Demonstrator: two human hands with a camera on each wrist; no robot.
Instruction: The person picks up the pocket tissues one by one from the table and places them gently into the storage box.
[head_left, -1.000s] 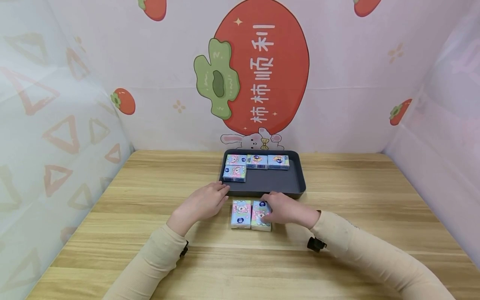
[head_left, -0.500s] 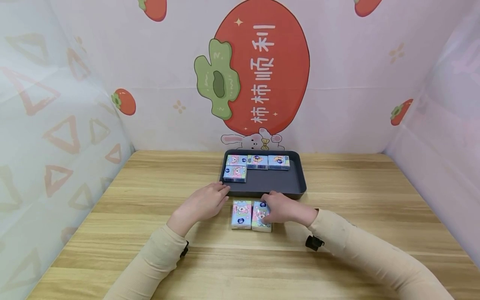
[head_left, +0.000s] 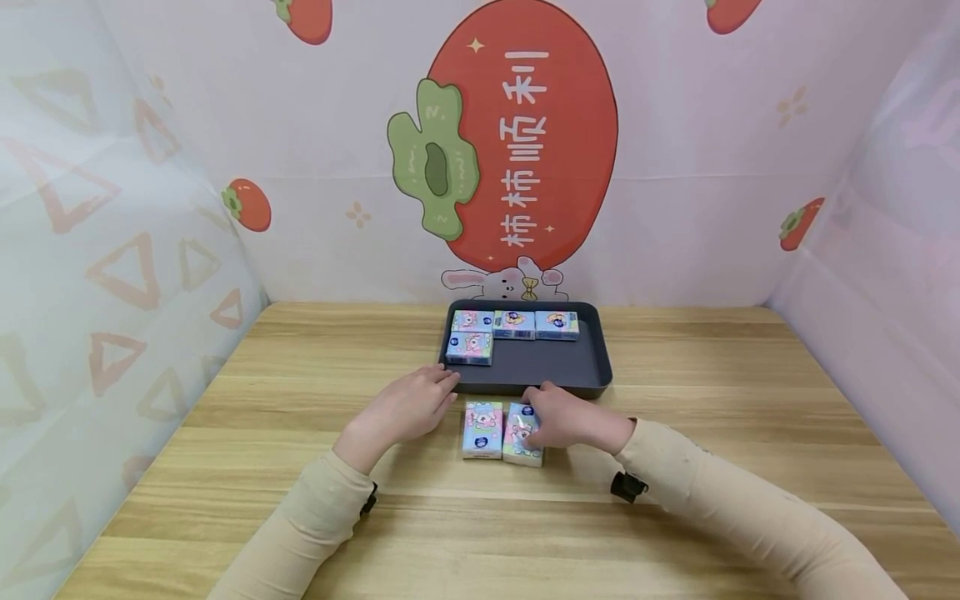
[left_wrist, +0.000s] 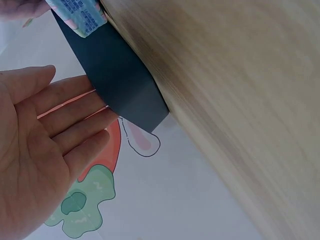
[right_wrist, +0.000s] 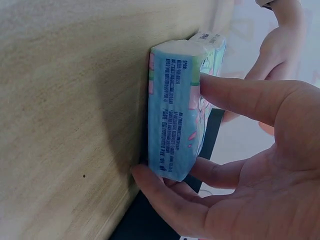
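Note:
My right hand [head_left: 567, 416] grips a small blue-and-pink packet of tissues [head_left: 517, 432] lying in front of the tray. In the right wrist view, the thumb lies on the printed face of this tissue packet [right_wrist: 172, 110] and the fingers curl round its far end. A second tissue packet [head_left: 482, 430] lies close beside it on the left, untouched. My left hand [head_left: 408, 405] is at the near left corner of the dark grey tray [head_left: 547, 367]. Seen from the left wrist, its straight fingers touch the wall of the tray [left_wrist: 127, 82].
Several similar packets stand in the tray: a row along its back edge and one more packet [head_left: 469, 347] in front at the left. The wooden table [head_left: 480, 542] ends at a printed cloth backdrop [head_left: 322, 108], with cloth sides left and right.
The gripped tissue packet has shifted slightly toward the near side, turned a little and parted from its neighbour at the near-tray end. My left hand stays in place.

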